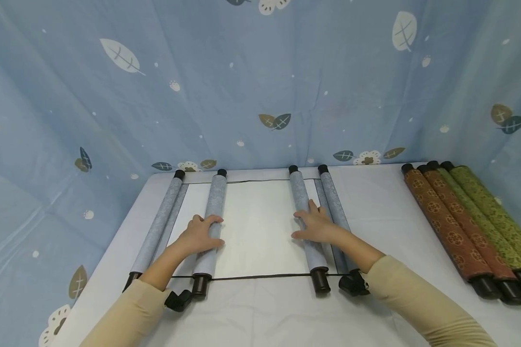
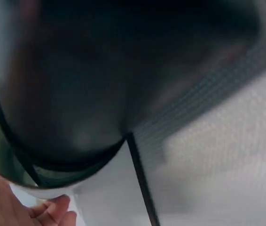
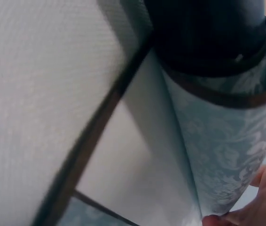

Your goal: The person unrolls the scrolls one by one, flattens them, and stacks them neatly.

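A hanging scroll lies partly unrolled on the white table, a sheet of blank white paper showing between two grey-blue patterned rolls with dark end knobs. My left hand holds the left inner roll, thumb and fingers reaching over to its right side. Over the right inner roll curves my right hand, its thumb and fingers spread along the left side. Close to the lens in the left wrist view is a dark knob, with fingertips below. The right wrist view shows the roll's patterned backing beside fingers.
Outside the inner rolls lie a left outer roll and a right outer roll, each beside a grey-blue strip. Rust-brown scrolls and green patterned scrolls lie side by side at the right. Blue leaf-print cloth hangs behind the table.
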The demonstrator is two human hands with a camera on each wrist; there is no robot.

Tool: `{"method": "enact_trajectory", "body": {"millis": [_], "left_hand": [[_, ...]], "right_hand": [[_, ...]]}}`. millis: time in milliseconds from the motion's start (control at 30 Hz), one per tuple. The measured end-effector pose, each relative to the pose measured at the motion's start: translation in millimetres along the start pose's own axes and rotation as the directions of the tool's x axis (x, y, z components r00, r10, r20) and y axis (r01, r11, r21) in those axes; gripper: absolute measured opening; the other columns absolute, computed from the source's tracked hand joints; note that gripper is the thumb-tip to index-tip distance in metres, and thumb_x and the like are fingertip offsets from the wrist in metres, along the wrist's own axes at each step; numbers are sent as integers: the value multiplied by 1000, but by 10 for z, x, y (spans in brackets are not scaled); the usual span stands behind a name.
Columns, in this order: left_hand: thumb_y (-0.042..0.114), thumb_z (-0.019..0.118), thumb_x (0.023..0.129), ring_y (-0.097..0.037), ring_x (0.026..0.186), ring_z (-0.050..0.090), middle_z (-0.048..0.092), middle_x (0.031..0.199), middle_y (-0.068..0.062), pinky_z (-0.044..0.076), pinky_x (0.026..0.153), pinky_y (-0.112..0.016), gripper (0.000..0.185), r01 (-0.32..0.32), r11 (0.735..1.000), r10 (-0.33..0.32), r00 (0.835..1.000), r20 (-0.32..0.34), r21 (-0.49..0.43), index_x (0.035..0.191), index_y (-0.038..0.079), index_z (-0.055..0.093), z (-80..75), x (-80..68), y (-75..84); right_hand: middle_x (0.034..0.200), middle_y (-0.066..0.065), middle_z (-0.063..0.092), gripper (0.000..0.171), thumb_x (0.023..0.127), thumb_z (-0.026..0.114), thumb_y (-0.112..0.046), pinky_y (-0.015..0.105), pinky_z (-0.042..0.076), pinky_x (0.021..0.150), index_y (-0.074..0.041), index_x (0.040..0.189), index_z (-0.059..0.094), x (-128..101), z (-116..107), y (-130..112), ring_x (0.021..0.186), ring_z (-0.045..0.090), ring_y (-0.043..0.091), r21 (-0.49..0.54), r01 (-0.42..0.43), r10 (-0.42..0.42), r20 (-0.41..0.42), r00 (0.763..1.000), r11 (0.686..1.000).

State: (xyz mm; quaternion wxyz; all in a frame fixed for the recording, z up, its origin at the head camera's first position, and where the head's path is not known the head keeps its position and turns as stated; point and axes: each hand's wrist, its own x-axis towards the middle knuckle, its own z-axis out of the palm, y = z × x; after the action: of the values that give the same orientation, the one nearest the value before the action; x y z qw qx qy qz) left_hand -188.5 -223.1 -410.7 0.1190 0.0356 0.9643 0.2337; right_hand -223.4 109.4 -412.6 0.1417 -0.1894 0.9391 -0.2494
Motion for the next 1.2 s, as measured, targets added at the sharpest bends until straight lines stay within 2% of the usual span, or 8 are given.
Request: {"method": "enact_trajectory", "body": {"millis": [167, 333, 467, 667, 800, 967, 1033, 1200], "left_hand": [[33, 81, 72, -42, 107, 31, 29, 121, -32, 39, 75, -48, 69, -27, 999, 27, 999, -30, -30, 131, 15, 49, -13, -1, -44], [25, 84, 70, -39, 102, 22, 23, 115, -26, 32, 75, -45, 67, 8, 997, -16, 993, -114, -71, 126, 10, 51, -47, -13, -68], [23, 84, 70, -38, 102, 26, 25, 116, -26, 37, 71, -43, 66, 60, 993, -76, 983, -167, -102, 124, 9, 50, -67, -47, -58], [23, 83, 71, -41, 106, 37, 30, 120, -28, 42, 66, -43, 64, 97, 990, -115, 977, -179, -107, 124, 9, 49, -98, -64, -62], [20, 81, 73, -43, 103, 42, 32, 119, -29, 44, 68, -44, 60, 87, 991, -106, 976, -191, -105, 122, 7, 49, -141, -86, -73], [18, 79, 73, -36, 86, 50, 39, 113, -27, 43, 61, -39, 53, 97, 991, -115, 967, -227, -90, 117, 7, 51, -201, -123, -76], [17, 77, 74, -35, 84, 51, 40, 113, -27, 43, 58, -38, 52, 107, 992, -120, 969, -216, -73, 117, 7, 51, -212, -128, -81], [15, 67, 79, -40, 93, 48, 35, 119, -32, 43, 60, -40, 46, 97, 995, -95, 986, -135, 7, 122, 8, 52, -200, -85, -116]], "right_hand": [[146, 41, 11, 70, 74, 80, -34, 68, 36, 90, -7, 131, 52, 12, -6, 15, 125, 21, 59, -73, -2, 0, -28, 1000, 997], [143, 40, 19, 72, 70, 83, -32, 66, 35, 93, -7, 130, 52, -5, -47, 8, 126, 22, 58, -61, -24, 22, -44, 999, 998], [138, 40, 29, 70, 68, 85, -28, 66, 34, 93, -4, 126, 53, -30, -63, 31, 125, 25, 59, -36, -9, 6, -87, 996, 999], [126, 36, 41, 68, 66, 87, -21, 55, 46, 84, 0, 120, 52, -69, -107, 46, 113, 44, 51, 17, -12, 14, -142, 990, 1000], [125, 35, 40, 63, 69, 82, -13, 49, 48, 77, 0, 122, 50, -84, -165, 51, 107, 48, 45, 47, -35, 40, -102, 994, 998], [120, 34, 40, 56, 71, 74, -10, 42, 47, 66, -3, 122, 52, -85, -224, 56, 99, 47, 41, 8, -31, 32, -55, 998, 999], [121, 34, 39, 53, 73, 73, -12, 43, 46, 67, -5, 122, 53, -78, -229, 50, 101, 45, 42, -35, -32, 31, -19, 999, 999], [123, 37, 36, 52, 77, 68, -17, 50, 44, 74, -9, 126, 54, -43, -223, 30, 106, 40, 46, -146, -42, 54, 81, 995, 988]]}}
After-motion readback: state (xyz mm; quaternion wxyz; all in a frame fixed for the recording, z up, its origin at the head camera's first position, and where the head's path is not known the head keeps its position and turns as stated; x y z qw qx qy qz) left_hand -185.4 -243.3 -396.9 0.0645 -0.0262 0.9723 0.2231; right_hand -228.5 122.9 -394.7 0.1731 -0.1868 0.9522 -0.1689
